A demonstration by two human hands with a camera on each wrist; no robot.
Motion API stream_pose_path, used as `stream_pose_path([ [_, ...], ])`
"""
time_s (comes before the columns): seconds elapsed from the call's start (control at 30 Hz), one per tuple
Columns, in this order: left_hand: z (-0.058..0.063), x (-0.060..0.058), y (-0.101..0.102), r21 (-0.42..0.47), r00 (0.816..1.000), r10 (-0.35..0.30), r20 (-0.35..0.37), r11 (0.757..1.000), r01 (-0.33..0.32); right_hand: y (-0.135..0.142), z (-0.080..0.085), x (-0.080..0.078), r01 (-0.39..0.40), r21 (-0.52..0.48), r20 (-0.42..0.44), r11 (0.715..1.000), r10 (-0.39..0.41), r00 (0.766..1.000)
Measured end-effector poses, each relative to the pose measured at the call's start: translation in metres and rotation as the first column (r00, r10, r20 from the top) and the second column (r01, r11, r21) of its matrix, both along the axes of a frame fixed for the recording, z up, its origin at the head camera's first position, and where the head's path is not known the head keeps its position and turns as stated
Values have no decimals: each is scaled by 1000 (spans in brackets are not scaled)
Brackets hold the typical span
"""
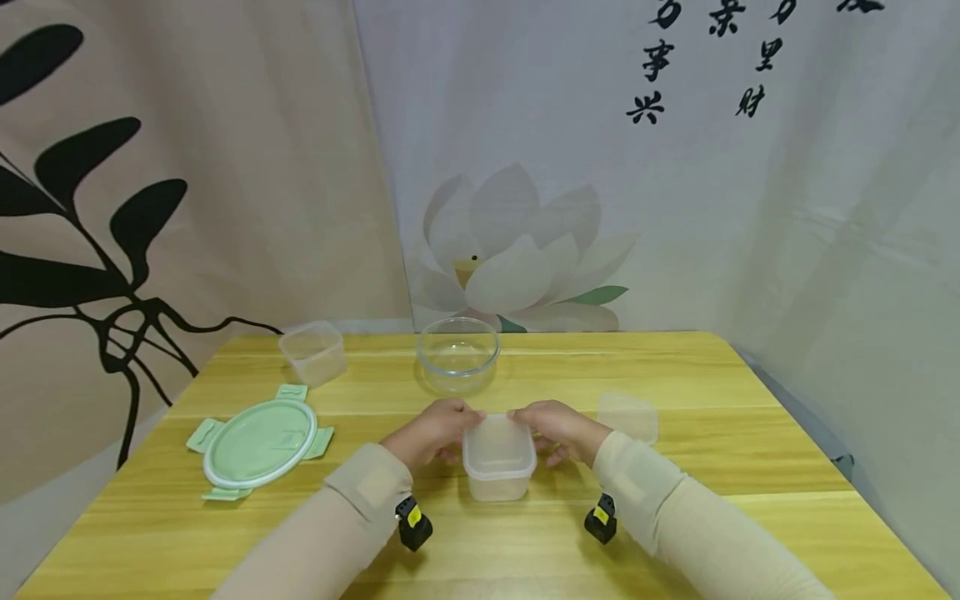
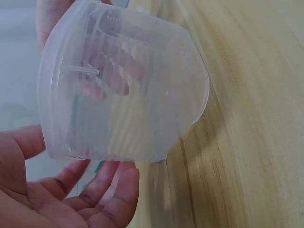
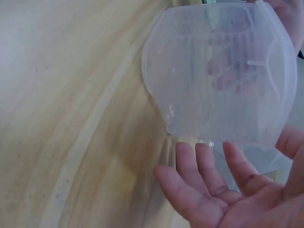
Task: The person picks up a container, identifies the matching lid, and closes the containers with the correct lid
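A translucent rectangular plastic food container (image 1: 498, 488) stands near the middle of the table, its frosted lid (image 1: 499, 437) covering the top. On its left side my left hand (image 1: 438, 432) grips the rim, thumb on the lid's edge and forefinger below it. The right hand (image 1: 564, 428) holds the opposite rim in the same way. In both wrist views the other fingers spread loosely beside the container wall, apart from it. The far hand shows blurred through the clear plastic. Whether the lid is fully seated cannot be told.
Behind the hands stands a round glass bowl (image 1: 458, 367). A green round lid with clip flaps (image 1: 262, 442) lies at left, and another clear plastic container (image 1: 313, 354) is behind it. A flat translucent lid (image 1: 628, 417) lies beyond the right wrist on the wooden table (image 1: 780, 533).
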State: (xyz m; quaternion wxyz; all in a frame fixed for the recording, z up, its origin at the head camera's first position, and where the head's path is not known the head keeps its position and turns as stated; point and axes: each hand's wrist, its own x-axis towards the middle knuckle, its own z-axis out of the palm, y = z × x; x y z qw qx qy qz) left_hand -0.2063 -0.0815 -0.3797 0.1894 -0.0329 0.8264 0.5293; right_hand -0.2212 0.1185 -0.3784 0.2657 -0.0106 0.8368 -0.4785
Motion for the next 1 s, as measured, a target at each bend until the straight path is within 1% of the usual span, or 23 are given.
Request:
stream_pose_path([
  [0.1,-1,3,-2,3,1000,0,-1,1000,0,2,0,2,-2,-25,-14,1000,2,1000],
  [0.23,-3,9,-8,28,1000,10,5,1000,-10,6,0,9,18,-81,-12,997,-19,1000],
  [0.37,-3,18,-14,36,1000,23,2,999,-23,11,-1,18,34,-125,-3,992,-35,999],
  [0.53,-2,28,-18,61,1000,18,-13,998,-17,18,-2,27,47,-156,-3,987,-48,999],
  [0.77,-1,40,-17,93,1000,1,-26,996,2,24,-5,36,18,-169,-16,985,-21,1000],
  [0.9,-2,44,-15,109,1000,0,-23,994,3,25,-7,39,0,-183,-13,983,-2,1000],
  [1.0,-4,46,-14,120,1000,-7,-26,993,10,26,-9,41,-30,-200,-13,979,27,1000],
])
